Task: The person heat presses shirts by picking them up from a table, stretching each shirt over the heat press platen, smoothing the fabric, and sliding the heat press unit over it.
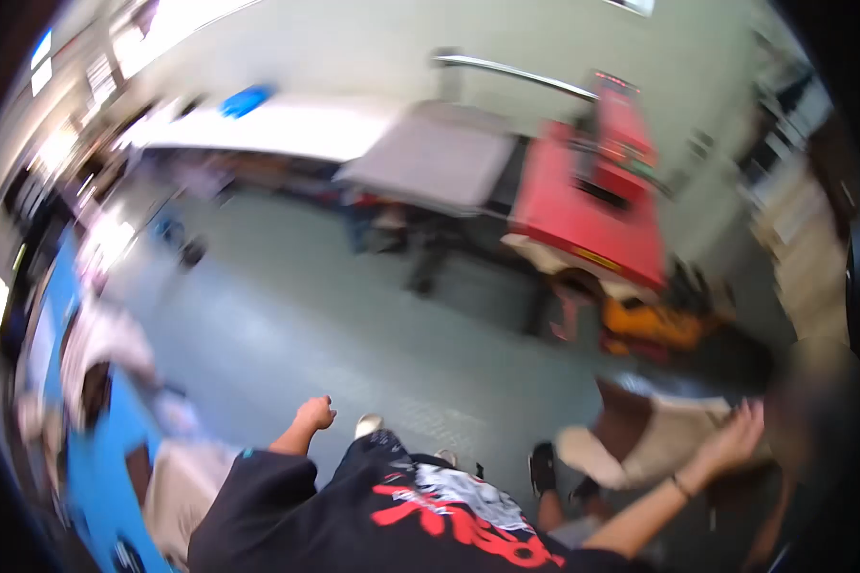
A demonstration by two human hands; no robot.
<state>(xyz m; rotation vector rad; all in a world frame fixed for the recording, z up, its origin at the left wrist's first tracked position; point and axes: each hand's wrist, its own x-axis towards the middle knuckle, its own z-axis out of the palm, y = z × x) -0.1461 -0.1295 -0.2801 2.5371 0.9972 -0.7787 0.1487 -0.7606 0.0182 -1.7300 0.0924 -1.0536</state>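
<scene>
My left hand [316, 413] hangs in front of my body above the floor, its fingers curled and nothing seen in them. My right hand [738, 435] reaches out to the right, a dark band at its wrist. Its fingers look stretched out, though their tips are blurred. Beige material [664, 439] with a brown piece [624, 420] lies beside and under that hand; whether the hand touches it I cannot tell.
A red machine [588, 215] stands across the floor, next to a grey-topped table [430, 158] and a long white table [306, 126]. At left is a blue table [110, 468] with beige fabric [186, 487]. A person's shoe [543, 468] shows near my right side.
</scene>
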